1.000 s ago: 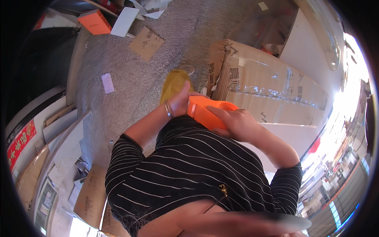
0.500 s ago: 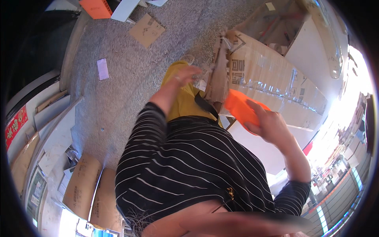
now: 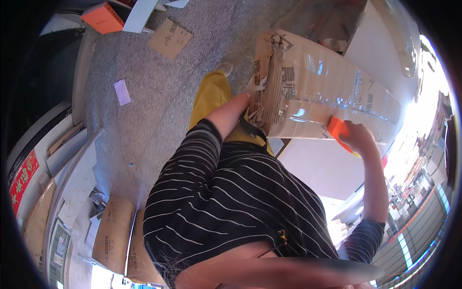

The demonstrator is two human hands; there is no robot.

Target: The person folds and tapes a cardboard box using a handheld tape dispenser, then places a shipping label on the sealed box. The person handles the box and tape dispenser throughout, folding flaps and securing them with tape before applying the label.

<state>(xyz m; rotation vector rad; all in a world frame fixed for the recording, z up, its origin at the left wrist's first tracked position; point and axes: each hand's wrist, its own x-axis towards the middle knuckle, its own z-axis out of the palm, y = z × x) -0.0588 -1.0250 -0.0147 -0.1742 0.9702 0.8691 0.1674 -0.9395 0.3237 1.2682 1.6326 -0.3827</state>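
Note:
A large cardboard carton point(image 3: 313, 77), with shiny clear tape along its sides, stands in front of me to the right. Ragged, layered cardboard edges point(image 3: 274, 96) show at its left end. My left hand point(image 3: 252, 87) reaches to that end and touches it or is very close; its fingers are small and partly hidden, beside a whitish scrap point(image 3: 261, 84). Above the carton's near side, my right hand point(image 3: 358, 137) is closed around an orange block-shaped object point(image 3: 338, 129) with a yellow lower edge. Its exact kind is unclear.
A white panel point(image 3: 315, 166) is below the carton. On the grey floor lie a flat cardboard piece point(image 3: 170, 38) and a lilac paper point(image 3: 122, 92). An orange box point(image 3: 102, 19) stands far left. Leaning boards point(image 3: 67, 149) and rolled brown cardboard point(image 3: 114, 231) line the left side.
My left hand has moved right and slightly down to the carton's left end. My right hand has carried the orange object to the right, over the carton's near side.

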